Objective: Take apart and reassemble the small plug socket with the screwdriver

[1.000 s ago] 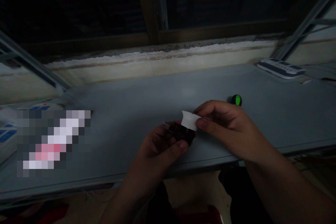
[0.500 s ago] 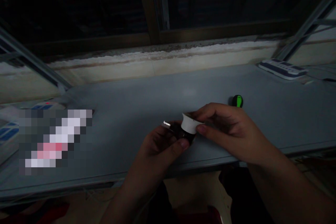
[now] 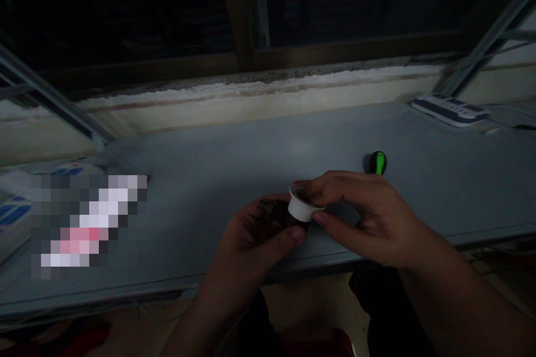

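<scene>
Above the desk's front part, my left hand [image 3: 268, 240] is closed around the dark lower body [image 3: 300, 226] of a small object. A metal clip [image 3: 265, 205] sticks out of that hand on its left side. On top of the dark body sits a white flanged ring [image 3: 300, 211], tilted, with its flared rim upward. My right hand [image 3: 364, 215] grips this ring's rim, thumb at the outside and fingertips at the opening. The inside of the ring is partly hidden by those fingers, and the dark body is mostly covered by my left hand.
A black and green handle [image 3: 379, 163] lies just beyond my right hand. At the back right stands a white and dark power strip [image 3: 450, 110] with cables. Another power strip [image 3: 71, 170] and a blurred-out patch are at the left. Metal posts flank the grey desk [image 3: 201, 178].
The white ring has tipped so that more of its opening shows. My right fingers have shifted slightly along its rim, and the metal clip has turned a little in my left hand.
</scene>
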A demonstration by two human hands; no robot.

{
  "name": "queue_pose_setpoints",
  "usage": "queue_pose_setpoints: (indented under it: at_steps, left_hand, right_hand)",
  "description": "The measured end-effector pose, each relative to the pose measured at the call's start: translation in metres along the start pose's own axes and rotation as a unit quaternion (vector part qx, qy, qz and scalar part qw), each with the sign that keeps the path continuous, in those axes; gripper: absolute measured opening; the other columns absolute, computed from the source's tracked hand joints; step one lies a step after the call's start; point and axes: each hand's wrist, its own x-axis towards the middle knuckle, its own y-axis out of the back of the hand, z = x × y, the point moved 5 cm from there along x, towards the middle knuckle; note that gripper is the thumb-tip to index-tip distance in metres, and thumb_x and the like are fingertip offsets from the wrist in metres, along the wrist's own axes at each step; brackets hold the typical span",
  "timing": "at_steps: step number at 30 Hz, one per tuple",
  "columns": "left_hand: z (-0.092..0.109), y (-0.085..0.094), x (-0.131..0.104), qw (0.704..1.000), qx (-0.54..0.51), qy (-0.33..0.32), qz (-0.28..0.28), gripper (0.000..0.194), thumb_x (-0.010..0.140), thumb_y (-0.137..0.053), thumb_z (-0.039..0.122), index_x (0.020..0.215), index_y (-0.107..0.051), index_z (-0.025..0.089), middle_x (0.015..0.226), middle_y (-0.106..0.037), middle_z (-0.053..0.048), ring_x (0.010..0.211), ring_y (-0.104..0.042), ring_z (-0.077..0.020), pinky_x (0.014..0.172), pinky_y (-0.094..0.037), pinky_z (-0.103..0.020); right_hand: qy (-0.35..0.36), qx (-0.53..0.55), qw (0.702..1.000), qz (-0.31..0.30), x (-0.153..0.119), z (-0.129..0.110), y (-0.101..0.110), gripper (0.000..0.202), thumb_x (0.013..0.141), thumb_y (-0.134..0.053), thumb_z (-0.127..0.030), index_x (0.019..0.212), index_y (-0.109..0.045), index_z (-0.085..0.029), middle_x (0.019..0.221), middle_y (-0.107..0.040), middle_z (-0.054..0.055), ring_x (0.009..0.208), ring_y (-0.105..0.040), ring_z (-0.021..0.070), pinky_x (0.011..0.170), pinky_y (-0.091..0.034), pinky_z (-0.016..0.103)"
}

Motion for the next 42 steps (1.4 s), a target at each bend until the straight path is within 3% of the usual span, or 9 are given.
queue_pose_setpoints:
  at_steps: [3, 8, 14, 20, 27, 33, 42]
  left_hand:
    - [0.001, 0.0, 0.0, 1.0, 0.01, -0.007, -0.003, 0.031, 0.081, -0.086, 0.019, 0.11, -0.078, 0.027, 0.102, -0.076, -0.002, 0.096, -0.068, -0.016, 0.091, -0.053, -0.027]
    - [0.002, -0.001, 0.001, 1.0, -0.002, -0.01, -0.002, 0.033, 0.081, -0.086, 0.018, 0.111, -0.076, 0.027, 0.099, -0.077, -0.001, 0.092, -0.069, -0.0152, 0.086, -0.054, -0.026]
    - [0.008, -0.005, -0.001, 0.998, -0.023, -0.054, -0.012, 0.045, 0.078, -0.087, 0.011, 0.115, -0.074, 0.032, 0.115, -0.074, 0.001, 0.099, -0.071, -0.0144, 0.088, -0.057, -0.023]
    - [0.01, -0.006, -0.003, 0.996, 0.0, -0.077, -0.038, 0.055, 0.082, -0.084, 0.011, 0.128, -0.07, 0.038, 0.116, -0.075, 0.001, 0.099, -0.071, -0.0133, 0.089, -0.057, -0.022]
    - [0.012, -0.006, -0.004, 0.996, 0.017, -0.082, -0.02, 0.054, 0.081, -0.085, 0.013, 0.127, -0.071, 0.038, 0.115, -0.075, 0.001, 0.097, -0.072, -0.0149, 0.084, -0.058, -0.023]
    - [0.011, -0.005, -0.006, 0.997, 0.017, -0.075, -0.002, 0.048, 0.078, -0.087, 0.012, 0.119, -0.073, 0.034, 0.107, -0.075, 0.001, 0.094, -0.072, -0.0145, 0.082, -0.059, -0.021]
    - [0.012, -0.01, -0.009, 0.994, 0.038, -0.092, -0.037, 0.04, 0.086, -0.081, 0.016, 0.12, -0.067, 0.031, 0.119, -0.071, -0.001, 0.103, -0.07, -0.0147, 0.086, -0.058, -0.021]
  right_hand:
    - [0.003, -0.035, 0.999, -0.014, -0.001, -0.002, -0.001, 0.016, 0.09, -0.068, -0.014, 0.101, -0.063, -0.025, 0.112, -0.075, 0.004, 0.111, -0.072, 0.0208, 0.093, -0.058, 0.033]
    - [0.025, -0.078, 0.997, 0.009, -0.004, -0.003, -0.003, 0.043, 0.091, -0.067, -0.012, 0.131, -0.056, -0.025, 0.129, -0.071, 0.007, 0.118, -0.071, 0.0192, 0.098, -0.059, 0.031]
    - [0.078, -0.035, 0.996, -0.019, -0.004, -0.01, -0.008, 0.043, 0.088, -0.068, -0.01, 0.128, -0.058, -0.023, 0.128, -0.067, 0.009, 0.137, -0.058, 0.0229, 0.115, -0.052, 0.04]
    - [0.082, -0.084, 0.992, -0.035, -0.003, -0.012, -0.009, 0.058, 0.085, -0.08, -0.027, 0.137, -0.054, -0.023, 0.148, -0.052, 0.015, 0.141, -0.052, 0.0246, 0.115, -0.051, 0.037]
    - [0.048, -0.111, 0.992, -0.036, -0.004, -0.008, -0.013, 0.048, 0.092, -0.074, -0.026, 0.136, -0.055, -0.024, 0.137, -0.056, 0.012, 0.129, -0.06, 0.0201, 0.103, -0.056, 0.03]
    - [0.035, -0.1, 0.993, -0.043, -0.005, -0.007, -0.013, 0.047, 0.093, -0.073, -0.027, 0.137, -0.056, -0.026, 0.133, -0.059, 0.01, 0.123, -0.062, 0.019, 0.099, -0.057, 0.031]
    - [0.047, -0.117, 0.99, -0.067, -0.008, -0.01, -0.01, 0.045, 0.096, -0.07, -0.027, 0.138, -0.056, -0.029, 0.137, -0.058, 0.01, 0.12, -0.064, 0.0184, 0.094, -0.057, 0.029]
